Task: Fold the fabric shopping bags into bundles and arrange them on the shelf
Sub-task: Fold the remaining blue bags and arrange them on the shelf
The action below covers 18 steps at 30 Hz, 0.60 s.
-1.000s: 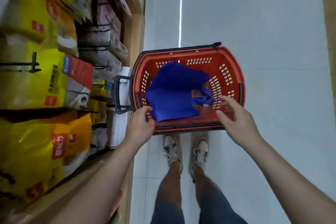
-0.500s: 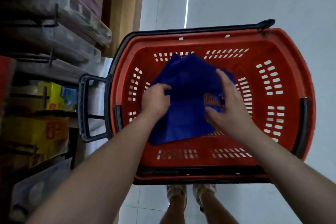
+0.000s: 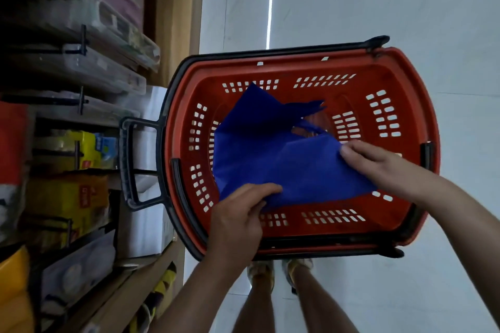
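A blue fabric shopping bag (image 3: pixel 273 154) lies partly lifted inside a red plastic shopping basket (image 3: pixel 384 224) on the floor in front of me. My left hand (image 3: pixel 238 219) pinches the bag's near left edge over the basket's front rim. My right hand (image 3: pixel 378 165) grips the bag's right edge, fingers curled round the cloth. The bag's handle loops (image 3: pixel 311 111) stick up toward the far side of the basket.
A wooden shelf unit (image 3: pixel 173 21) runs along the left, stacked with yellow packages (image 3: pixel 67 197), clear plastic boxes and a white box (image 3: pixel 146 213). The basket's black handle (image 3: pixel 130 165) points at the shelf. My legs and shoes (image 3: pixel 270 273) stand on pale floor tiles below the basket.
Both hands have pulled toward me and spread apart, each holding an edge of the blue bag. The bag has opened out wider and risen off the basket's bottom.
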### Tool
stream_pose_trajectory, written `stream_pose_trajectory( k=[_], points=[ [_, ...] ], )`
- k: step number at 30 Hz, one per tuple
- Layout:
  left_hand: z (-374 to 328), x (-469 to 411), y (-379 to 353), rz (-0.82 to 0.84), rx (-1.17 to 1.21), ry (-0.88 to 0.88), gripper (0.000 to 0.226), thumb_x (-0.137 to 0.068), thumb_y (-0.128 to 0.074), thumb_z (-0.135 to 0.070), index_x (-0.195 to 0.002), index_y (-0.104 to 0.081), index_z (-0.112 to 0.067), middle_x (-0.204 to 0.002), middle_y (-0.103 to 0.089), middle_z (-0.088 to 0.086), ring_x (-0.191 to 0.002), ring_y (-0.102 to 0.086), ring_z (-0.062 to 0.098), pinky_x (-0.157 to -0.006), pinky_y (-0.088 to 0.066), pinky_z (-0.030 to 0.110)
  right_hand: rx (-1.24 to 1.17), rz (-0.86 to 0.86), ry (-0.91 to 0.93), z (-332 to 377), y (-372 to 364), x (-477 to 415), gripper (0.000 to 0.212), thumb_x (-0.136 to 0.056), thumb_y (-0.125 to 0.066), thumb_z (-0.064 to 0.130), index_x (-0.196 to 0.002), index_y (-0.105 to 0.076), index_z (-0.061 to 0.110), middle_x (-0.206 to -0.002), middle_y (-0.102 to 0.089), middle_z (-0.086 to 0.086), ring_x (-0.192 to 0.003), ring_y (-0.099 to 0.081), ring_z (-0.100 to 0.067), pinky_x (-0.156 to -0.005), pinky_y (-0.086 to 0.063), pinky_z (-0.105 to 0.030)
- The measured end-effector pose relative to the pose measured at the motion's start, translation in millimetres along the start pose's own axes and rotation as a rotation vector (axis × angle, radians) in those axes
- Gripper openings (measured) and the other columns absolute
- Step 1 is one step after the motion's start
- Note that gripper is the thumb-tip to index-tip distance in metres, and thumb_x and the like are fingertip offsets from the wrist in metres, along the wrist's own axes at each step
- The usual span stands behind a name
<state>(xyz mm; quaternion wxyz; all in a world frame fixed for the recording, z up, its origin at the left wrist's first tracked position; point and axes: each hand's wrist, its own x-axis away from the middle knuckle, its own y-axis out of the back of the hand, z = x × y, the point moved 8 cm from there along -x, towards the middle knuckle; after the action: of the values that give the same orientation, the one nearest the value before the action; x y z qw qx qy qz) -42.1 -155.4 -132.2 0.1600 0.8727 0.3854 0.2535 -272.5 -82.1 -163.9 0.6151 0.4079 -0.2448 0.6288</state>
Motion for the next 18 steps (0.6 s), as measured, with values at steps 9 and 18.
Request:
stream_pose_trajectory(
  k=[9,18],
  points=[
    [-64.5,48.4,95.4,-0.195,-0.112,0.382,0.051,-0.086,-0.059,0.002,-0.110,-0.060,-0.042,-0.117,-0.052,-0.020,-0.111,-0.052,0.003,-0.087,-0.047,0.020,0.629,-0.635,0.331,92.2,15.8,142.0,0.041,-0.074,-0.080,0.008,-0.070,-0.045,0.030,-0.055,-0.048,0.013,-0.058,-0.052,-0.024,-0.063,-0.039,-0.036],
    [-218.8,109.6,117.0,0.054,-0.575,-0.109,0.036,-0.080,-0.054,-0.040,-0.114,-0.062,-0.032,-0.119,-0.066,-0.011,-0.121,-0.055,0.015,-0.117,-0.012,0.048,0.862,-0.452,0.909,226.0,-66.6,287.0,0.004,-0.082,-0.063,0.022,-0.082,-0.060,0.024,-0.077,-0.059,0.010,-0.081,-0.056,-0.016,-0.083,-0.039,-0.039]
  ],
)
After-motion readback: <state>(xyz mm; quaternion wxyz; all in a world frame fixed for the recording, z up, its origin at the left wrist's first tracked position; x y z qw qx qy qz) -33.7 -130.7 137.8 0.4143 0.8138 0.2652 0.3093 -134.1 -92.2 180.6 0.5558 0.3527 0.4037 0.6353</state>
